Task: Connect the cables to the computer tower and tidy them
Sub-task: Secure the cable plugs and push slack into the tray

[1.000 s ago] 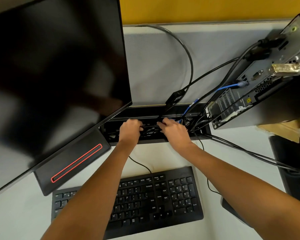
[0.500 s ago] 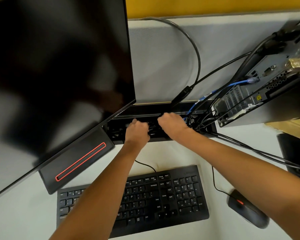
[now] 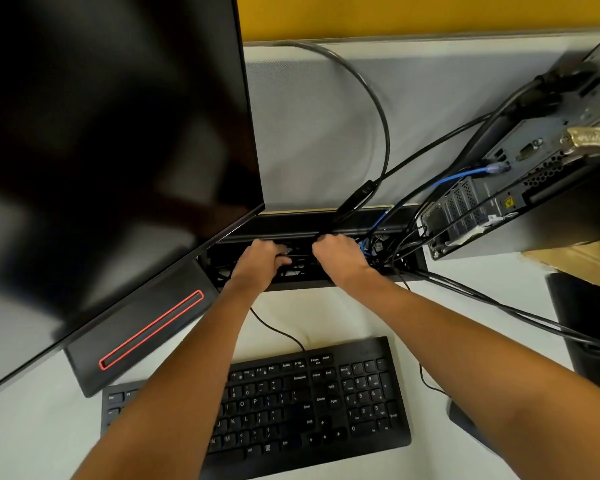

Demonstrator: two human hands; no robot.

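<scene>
The computer tower (image 3: 548, 188) lies at the right with its rear panel facing me; a blue cable (image 3: 461, 174) and several black cables (image 3: 465, 136) are plugged into it. A black cable tray (image 3: 302, 226) runs along the desk's back edge. Both my hands reach into it. My left hand (image 3: 260, 259) has its fingers curled around black cables inside the tray. My right hand (image 3: 336, 256) grips a black cable (image 3: 357, 197) that loops up and over the partition. The fingertips of both hands are hidden in the tray.
A large dark monitor (image 3: 111, 140) on a stand with a red outline (image 3: 149, 330) fills the left. A black keyboard (image 3: 305, 407) lies near me, its cord running to the tray. A mouse (image 3: 465, 420) peeks out under my right forearm. More black cables (image 3: 520, 310) trail right across the desk.
Both hands have stayed in the tray, drawing slightly closer together and curling tighter around the cables. The view has shifted a little; the thick cable loop holds its place.
</scene>
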